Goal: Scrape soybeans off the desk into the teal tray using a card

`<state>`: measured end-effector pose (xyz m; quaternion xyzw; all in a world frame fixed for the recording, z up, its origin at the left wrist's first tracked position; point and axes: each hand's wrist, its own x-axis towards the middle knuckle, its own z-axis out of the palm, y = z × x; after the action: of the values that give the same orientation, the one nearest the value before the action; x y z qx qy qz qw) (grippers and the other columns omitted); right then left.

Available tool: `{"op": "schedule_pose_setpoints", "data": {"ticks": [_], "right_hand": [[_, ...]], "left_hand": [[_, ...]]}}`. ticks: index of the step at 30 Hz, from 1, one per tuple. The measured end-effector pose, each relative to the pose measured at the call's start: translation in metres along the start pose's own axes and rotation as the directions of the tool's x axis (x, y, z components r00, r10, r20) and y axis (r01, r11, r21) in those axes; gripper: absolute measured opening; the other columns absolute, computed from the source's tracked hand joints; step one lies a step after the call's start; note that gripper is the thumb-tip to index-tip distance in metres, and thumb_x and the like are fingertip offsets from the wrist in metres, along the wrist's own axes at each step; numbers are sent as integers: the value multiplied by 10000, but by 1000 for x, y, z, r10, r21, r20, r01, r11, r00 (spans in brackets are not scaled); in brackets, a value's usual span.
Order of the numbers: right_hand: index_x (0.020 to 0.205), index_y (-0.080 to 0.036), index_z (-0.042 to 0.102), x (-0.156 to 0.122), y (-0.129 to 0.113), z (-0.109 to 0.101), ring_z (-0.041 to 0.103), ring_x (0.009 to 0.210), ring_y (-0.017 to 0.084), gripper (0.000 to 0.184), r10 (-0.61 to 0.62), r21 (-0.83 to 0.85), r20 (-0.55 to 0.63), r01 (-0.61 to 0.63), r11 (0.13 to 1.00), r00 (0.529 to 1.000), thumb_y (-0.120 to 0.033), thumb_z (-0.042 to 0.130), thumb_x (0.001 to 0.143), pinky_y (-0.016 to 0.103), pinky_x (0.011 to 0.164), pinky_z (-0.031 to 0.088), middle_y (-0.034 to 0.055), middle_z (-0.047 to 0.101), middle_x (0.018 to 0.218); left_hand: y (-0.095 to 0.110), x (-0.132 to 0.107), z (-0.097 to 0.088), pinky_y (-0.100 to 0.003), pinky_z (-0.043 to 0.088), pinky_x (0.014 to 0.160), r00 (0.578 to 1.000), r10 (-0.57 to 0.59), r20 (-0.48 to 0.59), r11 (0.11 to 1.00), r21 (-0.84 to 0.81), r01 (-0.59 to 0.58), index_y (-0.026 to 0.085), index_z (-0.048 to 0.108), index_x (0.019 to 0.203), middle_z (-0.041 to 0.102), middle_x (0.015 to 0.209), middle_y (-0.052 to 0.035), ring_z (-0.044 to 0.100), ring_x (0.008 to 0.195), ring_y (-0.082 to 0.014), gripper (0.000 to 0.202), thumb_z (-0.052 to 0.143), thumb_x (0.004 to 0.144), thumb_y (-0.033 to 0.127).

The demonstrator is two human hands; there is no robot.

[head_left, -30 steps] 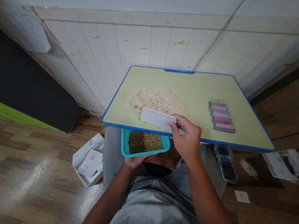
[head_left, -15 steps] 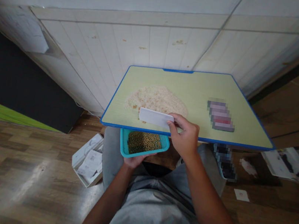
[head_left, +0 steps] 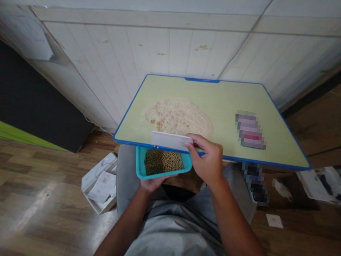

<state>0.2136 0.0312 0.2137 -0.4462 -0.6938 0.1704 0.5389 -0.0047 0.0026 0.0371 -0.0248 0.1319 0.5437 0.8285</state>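
My right hand [head_left: 206, 161] pinches a flat white card [head_left: 171, 140] by its right end. The card stands on edge at the near rim of a small yellow-green table [head_left: 226, 98] with a blue border. A pile of pale rice-like grains [head_left: 178, 116] with a few darker beans mixed in lies on the table just beyond the card. My left hand [head_left: 153, 182] holds a teal rectangular tray [head_left: 139, 165] from underneath, just below the table's near edge. The tray is full of small green-brown beans [head_left: 163, 161].
A blurred-out flat object [head_left: 250, 130] lies on the table's right side. A white panelled wall [head_left: 176, 47] stands behind the table. On the wooden floor are an open white box [head_left: 101, 182] at left and papers [head_left: 328, 186] at right.
My right hand has drawn the white card toward me, from the near side of the grain pile to the table's front edge. The tray under the edge stays about where it was.
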Motion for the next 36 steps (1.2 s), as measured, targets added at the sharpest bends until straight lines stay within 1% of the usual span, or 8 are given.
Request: {"op": "schedule_pose_setpoints", "data": {"ticks": [3, 7, 9, 13, 20, 29, 33, 36], "right_hand": [[1021, -248, 869, 0, 1, 0, 826, 759, 202, 181, -17, -12, -45, 17, 1000, 999, -242, 693, 978, 310, 734, 654, 21, 881, 895], [1040, -242, 859, 1, 14, -7, 842, 797, 220, 169, 50, -22, -273, -58, 998, 961, -260, 708, 967, 351, 793, 695, 22, 871, 908], [1076, -239, 855, 1, 22, -13, 848, 820, 231, 184, 92, -27, -331, -107, 994, 939, -280, 717, 961, 376, 811, 714, 20, 864, 915], [1084, -241, 853, -1, 27, -25, 849, 813, 243, 190, 120, -45, -276, -138, 989, 954, -280, 725, 950, 398, 815, 725, 14, 853, 894], [1060, -243, 854, -8, 25, -30, 854, 807, 251, 182, 142, -70, -248, -164, 984, 958, -295, 731, 936, 400, 826, 723, 24, 863, 891], [1020, -243, 852, -9, 21, -29, 854, 779, 242, 165, 138, -47, -201, -151, 987, 970, -300, 723, 934, 380, 797, 710, 19, 868, 868], [1000, -240, 852, -10, 18, -26, 853, 768, 251, 155, 133, -36, -185, -142, 989, 974, -307, 725, 941, 371, 772, 704, 29, 872, 864], [993, -247, 850, -10, 14, -23, 858, 782, 251, 149, 117, -22, -154, -122, 992, 981, -303, 719, 950, 361, 772, 701, 25, 877, 872]], "left_hand": [[0, 0, 1, -965, 161, 1269, 1000, -1, -29, 1000, 13, 1, 357, 446, 1775, 358, 1885, -103, 134, 1779, -491, 758, 319, 1110, 699], [-1, -3, 7, -941, 308, 1246, 996, 21, -82, 997, 76, -15, 352, 603, 1679, 480, 1825, -93, 263, 1747, -505, 731, 308, 1115, 713], [-1, -4, 9, -914, 372, 1237, 995, 31, -95, 994, 107, -21, 362, 667, 1624, 536, 1788, -86, 329, 1725, -500, 708, 328, 1115, 718], [-2, -2, 9, -938, 353, 1226, 999, 25, -44, 996, 89, -21, 334, 641, 1655, 518, 1796, -126, 303, 1729, -523, 758, 313, 1109, 746], [0, -1, 3, -945, 204, 1279, 999, -18, 29, 1000, 12, 17, 379, 434, 1779, 331, 1893, -85, 123, 1778, -493, 764, 311, 1113, 733], [0, 0, -1, -921, 129, 1307, 996, -21, 86, 995, 103, 12, 365, 527, 1726, 321, 1905, -67, 81, 1787, -484, 754, 303, 1103, 726], [-2, -1, 4, -816, 213, 1344, 994, -25, 107, 970, 243, -2, 347, 609, 1653, 346, 1899, -49, 56, 1791, -460, 773, 309, 1089, 782], [-3, -1, 8, -802, 266, 1329, 995, -17, 103, 958, 285, -13, 355, 627, 1628, 367, 1890, -37, 88, 1786, -462, 759, 299, 1094, 783]]}}
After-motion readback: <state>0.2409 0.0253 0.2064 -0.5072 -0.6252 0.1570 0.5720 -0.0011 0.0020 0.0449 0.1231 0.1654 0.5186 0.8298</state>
